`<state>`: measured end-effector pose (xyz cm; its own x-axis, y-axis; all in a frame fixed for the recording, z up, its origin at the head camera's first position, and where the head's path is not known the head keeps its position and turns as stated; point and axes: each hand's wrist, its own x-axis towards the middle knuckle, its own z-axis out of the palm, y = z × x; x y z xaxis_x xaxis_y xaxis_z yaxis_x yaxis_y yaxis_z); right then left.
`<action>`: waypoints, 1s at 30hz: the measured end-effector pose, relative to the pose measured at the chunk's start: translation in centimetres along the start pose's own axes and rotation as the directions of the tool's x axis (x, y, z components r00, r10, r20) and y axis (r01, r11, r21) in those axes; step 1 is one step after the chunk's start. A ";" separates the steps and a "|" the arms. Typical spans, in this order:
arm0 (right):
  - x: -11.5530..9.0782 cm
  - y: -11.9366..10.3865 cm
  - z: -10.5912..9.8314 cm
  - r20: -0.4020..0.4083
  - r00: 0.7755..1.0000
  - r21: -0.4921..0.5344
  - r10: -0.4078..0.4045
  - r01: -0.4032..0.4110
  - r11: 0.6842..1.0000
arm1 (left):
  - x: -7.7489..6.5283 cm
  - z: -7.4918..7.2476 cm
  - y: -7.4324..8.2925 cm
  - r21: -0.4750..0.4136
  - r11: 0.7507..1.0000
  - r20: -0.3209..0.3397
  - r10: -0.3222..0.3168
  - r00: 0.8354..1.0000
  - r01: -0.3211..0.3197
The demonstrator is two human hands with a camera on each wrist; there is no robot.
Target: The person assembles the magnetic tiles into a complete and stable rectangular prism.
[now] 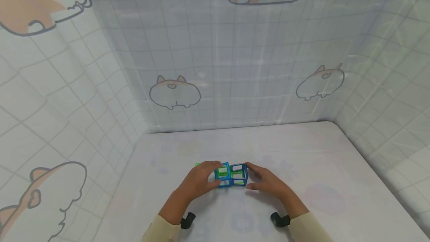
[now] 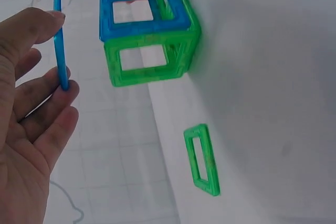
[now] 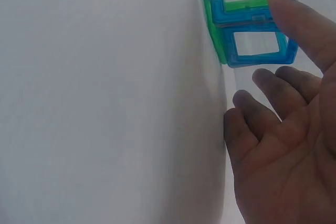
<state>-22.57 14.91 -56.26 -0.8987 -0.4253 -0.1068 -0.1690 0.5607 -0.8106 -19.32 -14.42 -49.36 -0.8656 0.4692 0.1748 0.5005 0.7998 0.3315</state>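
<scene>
My left hand (image 1: 199, 179) pinches a blue square magnetic tile (image 2: 59, 51) between thumb and fingertips. In the left wrist view the tile appears edge-on, apart from a box-like structure (image 2: 142, 77) of green and blue magnetic tile frames. The head view shows the held tile tilted, overlapping the left part of that structure. My right hand (image 1: 268, 183) lies at the structure's right end, fingers and thumb spread. In the right wrist view its thumb (image 3: 294, 14) overlaps an upper blue frame (image 3: 244, 17), while the other fingers are loosely bent below.
A loose green rectangular-looking tile frame (image 2: 209, 158) lies on the white table (image 1: 242, 223) beyond the structure's left end. Curtains with a grid and dog drawings (image 1: 215, 55) enclose the table at the back and both sides.
</scene>
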 end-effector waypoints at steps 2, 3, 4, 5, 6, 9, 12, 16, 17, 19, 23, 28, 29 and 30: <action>0.1 0.0 0.1 -0.003 1.000 0.018 0.003 -0.003 1.000 | 0.3 -0.2 -0.1 -0.033 0.999 0.018 -0.036 0.999 0.037; 0.2 0.0 0.2 -0.004 1.000 0.021 0.007 -0.007 1.000 | 0.4 -0.1 -0.2 -0.039 0.998 0.023 -0.046 0.999 0.047; 0.3 0.0 0.3 -0.004 1.000 0.022 0.010 -0.010 1.000 | 0.5 -0.1 -0.3 -0.042 0.998 0.026 -0.052 0.998 0.053; 0.3 0.0 0.3 -0.005 1.000 0.020 0.011 -0.011 1.000 | 0.6 0.0 -0.4 -0.044 0.997 0.029 -0.057 0.998 0.058; 0.3 0.0 0.4 -0.008 1.000 0.017 0.010 -0.010 1.000 | 0.7 0.0 -0.5 -0.047 0.997 0.028 -0.058 0.998 0.059; 0.4 0.1 0.4 -0.018 1.000 0.014 0.004 -0.004 1.000 | 1.1 0.4 -0.7 -0.052 0.997 0.027 -0.058 0.998 0.059; 0.4 0.2 0.5 -0.025 1.000 0.020 -0.009 0.010 1.000 | 1.4 0.5 -0.9 -0.055 0.997 0.027 -0.047 0.999 0.048; 0.5 0.1 0.4 -0.022 0.999 0.030 -0.026 0.027 0.999 | 1.7 0.3 -1.0 -0.052 0.998 0.037 -0.016 0.999 0.018; 0.6 0.1 0.3 -0.020 0.999 0.030 -0.027 0.027 0.999 | 1.8 0.2 -1.0 -0.054 0.998 0.043 -0.010 0.999 0.013; 0.6 0.0 0.2 -0.014 1.000 0.028 -0.024 0.024 0.999 | 1.9 0.0 -1.0 -0.058 0.998 0.063 -0.007 0.998 0.010; 0.7 -0.3 0.2 -0.009 1.000 0.017 -0.003 0.003 1.000 | 2.2 -0.1 -1.1 -0.060 0.998 0.114 -0.008 0.993 0.015; 0.7 -0.3 0.2 -0.015 1.000 0.013 -0.002 0.002 1.000 | 2.3 0.0 -1.4 -0.067 0.998 0.150 -0.001 0.989 0.011; 0.7 -0.2 0.3 -0.013 1.000 0.017 0.001 0.000 1.000 | 2.4 0.0 -1.4 -0.070 0.997 0.154 -0.001 0.988 0.012; 0.7 -0.2 0.3 -0.014 1.000 0.020 -0.004 0.004 1.000 | 2.4 0.0 -1.4 -0.072 0.997 0.160 -0.002 0.987 0.014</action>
<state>-23.06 14.30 -56.38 -0.9036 -0.4175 -0.0961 -0.1642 0.5448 -0.8224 -22.09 -14.44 -49.47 -0.8529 0.5216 0.0237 0.4863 0.7769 0.3999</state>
